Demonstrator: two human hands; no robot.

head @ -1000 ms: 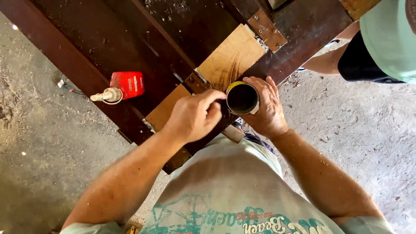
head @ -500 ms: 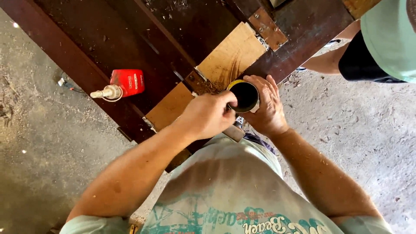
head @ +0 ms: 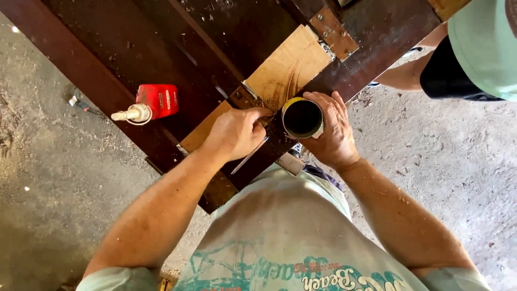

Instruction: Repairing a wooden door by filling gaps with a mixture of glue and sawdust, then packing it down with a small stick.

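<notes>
My right hand (head: 333, 129) wraps around a small open can (head: 302, 117) with a dark inside and a yellow-edged rim, held upright over the edge of a dark brown wooden frame (head: 129, 48). My left hand (head: 235, 133) grips a thin stick-like tool (head: 249, 156), its fingers pressed down where a pale wood panel (head: 285, 70) meets the dark frame, right beside the can. The tool's tip is hidden under the fingers.
A red glue bottle (head: 153, 103) with a white nozzle lies on the dark frame to the left. Another person in a pale green shirt (head: 482, 43) stands at the upper right. Dusty concrete floor (head: 43, 178) lies around the frame.
My left hand has moved away from the can's rim and down onto the joint between the pale panel and the dark frame. The can has stayed in my right hand.
</notes>
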